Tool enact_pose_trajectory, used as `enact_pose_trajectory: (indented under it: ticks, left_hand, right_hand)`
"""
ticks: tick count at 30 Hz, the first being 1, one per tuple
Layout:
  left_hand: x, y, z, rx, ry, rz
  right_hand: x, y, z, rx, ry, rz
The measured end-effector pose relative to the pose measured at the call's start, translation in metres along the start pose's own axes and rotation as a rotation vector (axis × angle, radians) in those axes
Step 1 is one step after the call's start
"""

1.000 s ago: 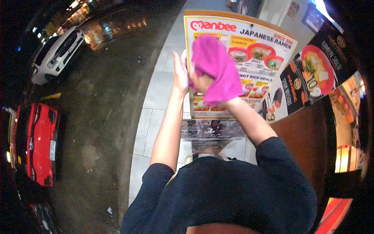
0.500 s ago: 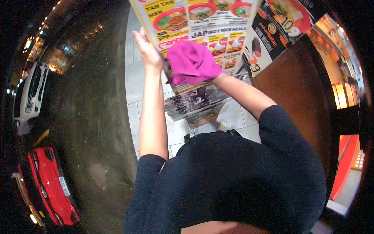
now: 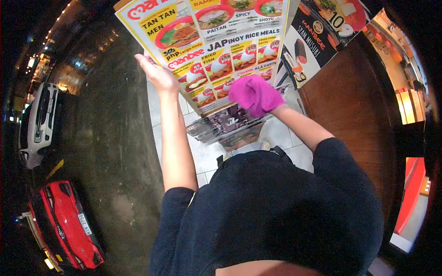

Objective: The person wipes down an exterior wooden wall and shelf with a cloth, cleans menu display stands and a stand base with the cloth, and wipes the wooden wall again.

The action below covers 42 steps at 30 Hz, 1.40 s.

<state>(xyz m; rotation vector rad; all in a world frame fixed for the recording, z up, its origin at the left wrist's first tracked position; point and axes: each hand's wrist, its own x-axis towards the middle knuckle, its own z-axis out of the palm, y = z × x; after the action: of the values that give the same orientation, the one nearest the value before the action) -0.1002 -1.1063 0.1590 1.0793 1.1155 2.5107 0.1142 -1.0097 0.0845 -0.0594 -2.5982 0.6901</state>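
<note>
A menu board [image 3: 216,60] with food pictures and prices stands tilted in front of me. Along its left edge rests my left hand [image 3: 161,78], with the fingers stretched out and partly behind the board. My right hand [image 3: 279,109] is bunched in a magenta cloth [image 3: 258,95], which covers nearly all of its fingers. The cloth is at the lower right part of the board's face; I cannot tell if it presses on it.
Below the board is a dark printed panel [image 3: 230,122] on grey tiles [image 3: 202,147]. A second food poster [image 3: 317,41] stands to the right, beside a brown floor area [image 3: 340,106]. On the road at left are a red car [image 3: 71,225] and a white car [image 3: 42,122].
The cloth and my right hand have moved right and down across the board, uncovering its left part. The board and my left hand now appear farther left in view.
</note>
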Motion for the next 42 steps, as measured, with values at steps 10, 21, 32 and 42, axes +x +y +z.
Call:
enact_pose_trajectory:
  ticks: [10, 21, 32, 42]
  left_hand:
    - [-0.001, -0.004, -0.002, 0.076, 0.075, 0.037]
    - [0.0, -0.001, -0.002, -0.001, 0.122, -0.02]
    - [0.003, -0.007, -0.007, 0.016, 0.092, -0.031]
    - [0.001, -0.006, -0.006, 0.062, 0.19, 0.015]
  right_hand:
    - [0.011, 0.052, 0.067, 1.681, 0.1, 0.307]
    - [-0.036, 0.042, 0.091, 0.391, 0.16, 0.396]
    - [0.03, -0.015, 0.171, 0.364, 0.626, 0.804]
    - [-0.03, 0.079, 0.214, 0.275, 0.704, 1.052]
